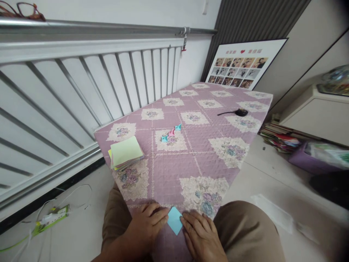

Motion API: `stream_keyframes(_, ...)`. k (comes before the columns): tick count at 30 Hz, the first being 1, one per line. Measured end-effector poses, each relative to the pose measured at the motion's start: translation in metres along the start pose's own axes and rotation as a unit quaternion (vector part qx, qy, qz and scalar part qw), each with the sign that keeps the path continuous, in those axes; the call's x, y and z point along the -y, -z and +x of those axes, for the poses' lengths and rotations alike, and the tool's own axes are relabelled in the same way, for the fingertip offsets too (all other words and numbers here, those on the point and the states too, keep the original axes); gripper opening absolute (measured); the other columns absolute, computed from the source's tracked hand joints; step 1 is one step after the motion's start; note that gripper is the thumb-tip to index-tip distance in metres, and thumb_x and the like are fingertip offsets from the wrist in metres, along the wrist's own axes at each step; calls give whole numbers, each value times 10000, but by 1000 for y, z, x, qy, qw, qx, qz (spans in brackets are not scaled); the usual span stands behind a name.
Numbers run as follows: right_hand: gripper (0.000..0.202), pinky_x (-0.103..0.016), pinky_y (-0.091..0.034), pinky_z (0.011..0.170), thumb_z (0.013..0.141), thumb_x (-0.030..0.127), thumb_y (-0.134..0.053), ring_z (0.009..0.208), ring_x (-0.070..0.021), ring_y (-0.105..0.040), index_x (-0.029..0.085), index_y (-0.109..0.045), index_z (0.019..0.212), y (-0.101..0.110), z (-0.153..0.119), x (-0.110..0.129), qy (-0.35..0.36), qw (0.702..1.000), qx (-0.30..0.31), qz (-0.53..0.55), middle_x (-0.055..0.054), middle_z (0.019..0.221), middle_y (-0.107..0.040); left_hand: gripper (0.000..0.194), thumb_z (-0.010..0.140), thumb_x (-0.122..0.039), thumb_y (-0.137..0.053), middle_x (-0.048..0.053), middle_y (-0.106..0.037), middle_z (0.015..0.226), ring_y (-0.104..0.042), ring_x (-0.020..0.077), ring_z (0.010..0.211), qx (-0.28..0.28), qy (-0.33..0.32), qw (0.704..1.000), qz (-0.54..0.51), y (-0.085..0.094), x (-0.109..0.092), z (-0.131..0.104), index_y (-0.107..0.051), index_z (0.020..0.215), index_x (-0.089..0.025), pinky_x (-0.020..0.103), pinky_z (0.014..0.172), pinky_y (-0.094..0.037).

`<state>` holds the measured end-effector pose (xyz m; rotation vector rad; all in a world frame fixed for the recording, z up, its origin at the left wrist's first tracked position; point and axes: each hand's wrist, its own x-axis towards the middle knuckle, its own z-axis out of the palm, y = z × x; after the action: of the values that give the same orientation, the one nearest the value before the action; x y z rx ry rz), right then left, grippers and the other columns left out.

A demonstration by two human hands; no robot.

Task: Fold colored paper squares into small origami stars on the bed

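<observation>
A small light-blue folded paper [174, 219] lies at the near edge of a table with a pink quilted floral cloth [174, 171]. My left hand [148, 225] rests flat beside it, fingertips touching its left edge. My right hand [200, 233] presses on its right side. Farther up the cloth lie three small folded paper pieces [171, 133], blue and pink. A stack of coloured square paper [125, 153] with a pale green top sheet sits at the table's left edge.
A black object with a cord [240, 112] lies on the far right of the table. A framed photo collage [242, 65] leans at the far end. White railing [81, 91] runs along the left. Books and a purple box [297, 151] sit on the floor at right.
</observation>
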<state>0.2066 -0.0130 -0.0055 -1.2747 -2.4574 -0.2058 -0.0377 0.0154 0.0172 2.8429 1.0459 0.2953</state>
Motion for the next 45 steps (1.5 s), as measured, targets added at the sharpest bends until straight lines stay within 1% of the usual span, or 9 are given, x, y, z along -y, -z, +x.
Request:
stream_keyframes(8,412,-408,-267,970,813,100,-464,1050,-219,-568,242,-550,1190,-7,-6,8,-33,999,-30,7,-6,1119,-680,288,931,-238,-463,33,-555,1305,-454,231,1092,-14,7,1000,11,-10,0,-5,-544,1207,-212,374,894,-371)
stream_keyframes(12,374,-395,-281,957,814,131,-523,1044,-213,-567,260,-564,1162,-3,-2,11,-57,998,-23,32,-2,1103,-674,289,947,-290,-452,15,-553,1301,-446,212,1089,-7,13,1000,15,-14,1,-4,-535,1217,-230,355,900,-364)
stream_keyframes(17,203,-393,-362,888,775,213,-654,986,-231,-567,280,-651,966,16,23,10,-155,976,74,133,-11,1014,-664,197,962,-299,-439,-39,-628,1155,-484,171,987,1,37,999,-17,-9,2,9,-611,1045,-250,308,825,-379)
stream_keyframes(19,166,-373,-385,864,741,226,-697,968,-231,-562,262,-667,900,25,32,8,-162,964,120,173,-23,996,-655,187,957,-314,-454,-36,-640,1104,-490,167,958,1,26,999,-30,-6,4,14,-621,985,-236,299,813,-382)
stream_keyframes(24,395,-373,-377,884,653,256,-778,1019,-250,-526,252,-641,1024,37,38,5,-139,955,161,206,-48,1072,-614,162,956,-285,-461,-21,-636,1063,-489,157,942,-14,1,1000,-6,-10,7,15,-608,976,-218,298,812,-374)
stream_keyframes(27,504,-396,-364,896,618,296,-805,1034,-267,-508,256,-615,1083,39,37,9,-143,956,161,199,-53,1094,-594,162,962,-273,-444,-17,-631,1053,-493,161,920,-21,-11,1000,9,-15,8,14,-592,952,-209,312,797,-368)
stream_keyframes(32,453,-417,-367,887,669,324,-762,1022,-282,-503,248,-612,1089,34,34,17,-156,962,143,173,-61,1060,-591,159,964,-265,-435,-7,-627,1046,-495,161,933,-19,-8,1000,6,-13,7,14,-581,962,-202,310,812,-369)
stream_keyframes(42,255,-391,-398,850,784,108,-575,955,-254,-541,213,-647,1006,10,32,22,-159,978,104,89,-61,974,-633,128,950,-232,-456,-26,-632,1035,-496,160,952,-21,36,999,-26,-12,5,14,-583,958,-218,309,826,-375)
stream_keyframes(45,243,-375,-404,835,791,93,-572,930,-238,-550,227,-648,979,6,32,22,-151,982,91,74,-46,941,-638,107,899,-314,-554,-19,-623,1028,-491,177,964,-8,50,998,-28,-7,-1,16,-590,937,-220,325,834,-378)
